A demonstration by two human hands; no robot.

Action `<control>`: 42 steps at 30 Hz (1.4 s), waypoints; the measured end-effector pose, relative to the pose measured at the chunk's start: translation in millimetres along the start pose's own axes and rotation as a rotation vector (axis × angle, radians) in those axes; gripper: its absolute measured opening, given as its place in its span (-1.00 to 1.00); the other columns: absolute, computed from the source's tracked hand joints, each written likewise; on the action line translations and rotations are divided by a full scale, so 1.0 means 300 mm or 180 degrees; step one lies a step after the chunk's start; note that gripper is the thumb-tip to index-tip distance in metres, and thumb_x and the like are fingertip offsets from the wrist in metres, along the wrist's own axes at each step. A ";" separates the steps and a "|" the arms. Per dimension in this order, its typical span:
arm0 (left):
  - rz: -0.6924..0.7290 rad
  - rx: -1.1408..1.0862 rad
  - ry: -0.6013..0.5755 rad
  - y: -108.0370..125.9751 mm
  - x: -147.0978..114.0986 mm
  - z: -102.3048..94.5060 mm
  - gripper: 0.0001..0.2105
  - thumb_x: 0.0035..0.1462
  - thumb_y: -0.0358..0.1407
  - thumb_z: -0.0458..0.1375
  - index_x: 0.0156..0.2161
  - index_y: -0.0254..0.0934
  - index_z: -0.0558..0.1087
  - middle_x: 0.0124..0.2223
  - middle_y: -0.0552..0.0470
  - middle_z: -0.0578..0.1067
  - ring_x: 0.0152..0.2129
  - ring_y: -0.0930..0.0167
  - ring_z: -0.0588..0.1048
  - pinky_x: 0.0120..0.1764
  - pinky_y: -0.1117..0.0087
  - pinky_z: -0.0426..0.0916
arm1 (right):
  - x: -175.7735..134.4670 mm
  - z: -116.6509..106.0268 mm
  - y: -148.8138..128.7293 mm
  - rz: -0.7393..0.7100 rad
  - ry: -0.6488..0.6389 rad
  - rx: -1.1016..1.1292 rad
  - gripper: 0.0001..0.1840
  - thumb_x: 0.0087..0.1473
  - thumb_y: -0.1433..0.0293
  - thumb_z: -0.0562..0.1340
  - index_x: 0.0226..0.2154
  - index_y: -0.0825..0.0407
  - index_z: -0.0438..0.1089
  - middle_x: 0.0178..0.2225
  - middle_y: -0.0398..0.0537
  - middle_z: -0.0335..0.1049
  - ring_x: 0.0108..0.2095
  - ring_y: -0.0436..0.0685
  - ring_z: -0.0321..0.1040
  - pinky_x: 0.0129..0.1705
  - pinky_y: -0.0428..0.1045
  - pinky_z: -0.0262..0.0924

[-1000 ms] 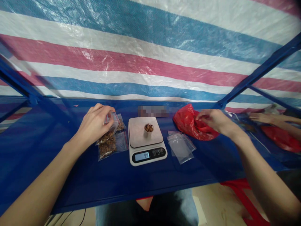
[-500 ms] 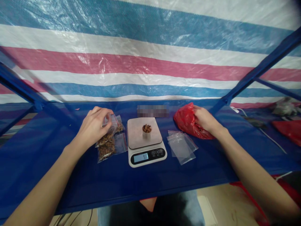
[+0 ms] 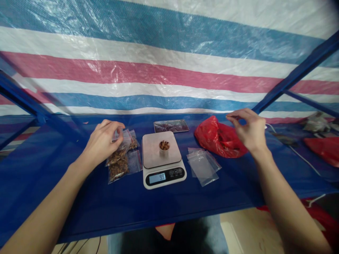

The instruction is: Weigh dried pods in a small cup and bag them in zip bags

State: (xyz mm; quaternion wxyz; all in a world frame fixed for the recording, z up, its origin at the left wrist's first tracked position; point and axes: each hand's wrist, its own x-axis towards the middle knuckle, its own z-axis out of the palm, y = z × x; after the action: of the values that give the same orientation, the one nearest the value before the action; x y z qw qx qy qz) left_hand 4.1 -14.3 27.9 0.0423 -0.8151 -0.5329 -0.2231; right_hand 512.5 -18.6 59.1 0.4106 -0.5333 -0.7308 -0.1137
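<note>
Digits 99 on the lit display [image 3: 157, 178] of a white digital kitchen scale [image 3: 162, 162], any decimal point too small to confirm, letter M on the middle button [image 3: 175, 171], power symbol on the left button [image 3: 171, 172], right button's [image 3: 180, 170] mark unreadable

Head-worn view — forward, down onto the table [image 3: 111, 208]

A sheet [image 3: 169, 46] striped blue, white and red backs my dark-blue table [image 3: 113, 208], white scale [image 3: 150, 151] with black panel [image 3: 169, 175], bright-red bag [image 3: 208, 132] and brown pieces [image 3: 164, 145] in a pale cup [image 3: 164, 154].
</note>
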 end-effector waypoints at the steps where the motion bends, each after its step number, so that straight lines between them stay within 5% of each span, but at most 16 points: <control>1: 0.0017 0.0002 -0.0004 0.000 0.000 0.001 -0.74 0.27 -0.26 0.03 -0.02 -0.23 0.46 -0.07 -0.15 0.60 -0.02 0.10 0.49 0.04 0.06 0.39 | 0.007 -0.005 -0.026 0.0021 0.0107 0.0116 -0.88 0.27 0.34 0.30 -0.28 -0.02 0.56 -0.25 0.02 0.58 -0.22 0.24 0.53 -0.07 0.14 0.39; 4: 0.0040 -0.0009 -0.0032 0.001 0.000 0.004 -0.74 0.25 -0.28 0.04 -0.02 -0.24 0.46 -0.08 -0.14 0.60 -0.04 0.11 0.49 0.04 0.08 0.39 | 0.020 0.001 -0.148 -0.0096 0.0017 0.0605 -0.92 0.24 0.35 0.35 -0.29 0.00 0.56 -0.27 -0.01 0.58 -0.24 0.21 0.52 -0.08 0.12 0.40; 12: 0.0006 -0.0142 0.0004 0.000 0.001 0.001 -0.77 0.20 -0.31 0.08 -0.05 -0.18 0.46 -0.10 -0.10 0.62 -0.04 0.14 0.49 0.06 0.11 0.38 | 0.005 0.119 -0.496 -0.0980 -0.1308 0.1654 -0.82 0.39 0.41 0.20 -0.19 -0.02 0.55 -0.17 0.00 0.54 -0.14 0.15 0.50 -0.08 0.06 0.41; 20: 0.0112 -0.0101 -0.0020 0.008 -0.002 -0.001 -0.78 0.22 -0.34 0.05 -0.06 -0.20 0.46 -0.10 -0.11 0.61 -0.06 0.13 0.48 -0.01 0.10 0.37 | 0.032 0.195 -0.546 -0.1154 -0.1952 0.1780 -0.78 0.40 0.49 0.17 -0.21 0.03 0.55 -0.18 -0.03 0.49 -0.15 0.10 0.50 -0.04 0.02 0.38; 29: 0.0169 -0.0055 -0.0051 0.016 -0.002 -0.010 -0.79 0.25 -0.35 0.03 -0.07 -0.23 0.45 -0.10 -0.12 0.61 -0.05 0.12 0.47 -0.02 0.10 0.34 | 0.050 0.216 -0.585 -0.1307 -0.1924 0.1591 -0.76 0.40 0.50 0.16 -0.24 0.03 0.53 -0.19 -0.02 0.49 -0.15 0.12 0.48 -0.07 0.03 0.36; 33: 0.0171 -0.0064 -0.0040 0.005 -0.003 -0.007 -0.77 0.22 -0.37 0.06 -0.05 -0.24 0.45 -0.10 -0.12 0.61 -0.05 0.10 0.46 -0.03 0.10 0.34 | 0.071 0.125 -0.532 -0.1202 -0.1374 0.1315 -0.80 0.39 0.43 0.19 -0.20 0.01 0.54 -0.16 0.01 0.53 -0.13 0.15 0.50 -0.05 0.06 0.37; 37: 0.0195 -0.0078 0.0024 0.001 -0.005 -0.006 -0.76 0.23 -0.36 0.06 -0.03 -0.25 0.46 -0.11 -0.13 0.61 -0.04 0.09 0.46 -0.03 0.10 0.33 | 0.030 -0.033 -0.319 -0.0464 -0.0467 0.0523 -0.89 0.31 0.37 0.28 -0.23 -0.05 0.56 -0.22 -0.01 0.57 -0.19 0.24 0.53 -0.06 0.14 0.38; 42: 0.0278 -0.0068 -0.0045 0.023 -0.003 -0.002 -0.75 0.22 -0.36 0.07 -0.02 -0.26 0.45 -0.11 -0.14 0.60 -0.03 0.08 0.45 -0.04 0.11 0.32 | -0.099 -0.109 -0.034 -0.0031 -0.0784 -0.0144 -0.84 0.27 0.32 0.26 -0.28 -0.05 0.57 -0.26 0.03 0.59 -0.30 0.25 0.55 -0.21 0.12 0.40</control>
State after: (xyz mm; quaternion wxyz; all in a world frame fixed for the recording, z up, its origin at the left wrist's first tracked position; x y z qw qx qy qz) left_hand 9.8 -18.3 29.3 0.0395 -0.8395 -0.4948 -0.2209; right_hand 522.1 -62.9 61.4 0.3050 -0.5488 -0.7756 -0.0659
